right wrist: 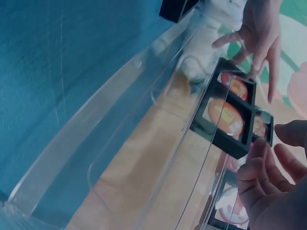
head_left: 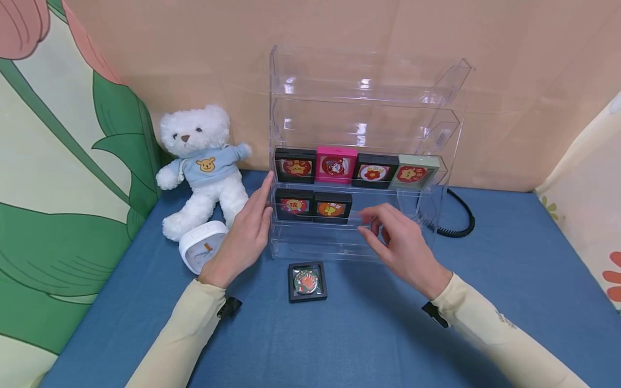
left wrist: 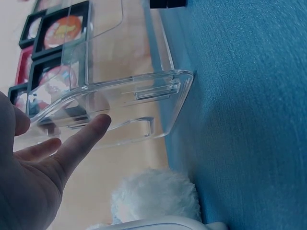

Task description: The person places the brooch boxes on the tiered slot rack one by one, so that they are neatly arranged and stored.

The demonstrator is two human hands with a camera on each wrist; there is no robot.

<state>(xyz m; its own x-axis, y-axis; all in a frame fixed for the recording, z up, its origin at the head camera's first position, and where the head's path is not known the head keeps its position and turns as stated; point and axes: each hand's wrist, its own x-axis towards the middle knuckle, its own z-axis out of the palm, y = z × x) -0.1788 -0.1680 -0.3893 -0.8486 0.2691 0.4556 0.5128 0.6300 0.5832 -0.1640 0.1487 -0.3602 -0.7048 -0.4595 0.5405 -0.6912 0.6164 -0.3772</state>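
A clear acrylic tiered rack stands on the table. On its middle tier sit a black case, a pink case, another black case and a pale green case. Below them, two black cases stand side by side, round badges inside. My left hand lies with straight fingers along the rack's left side; in the left wrist view a fingertip touches the clear panel. Loosely bent and holding nothing, my right hand hovers just right of the lower cases.
A black framed case with a round badge lies flat on the blue table before the rack. To the left, a white teddy bear in a blue top sits behind a white clock. A black coiled cord lies at right.
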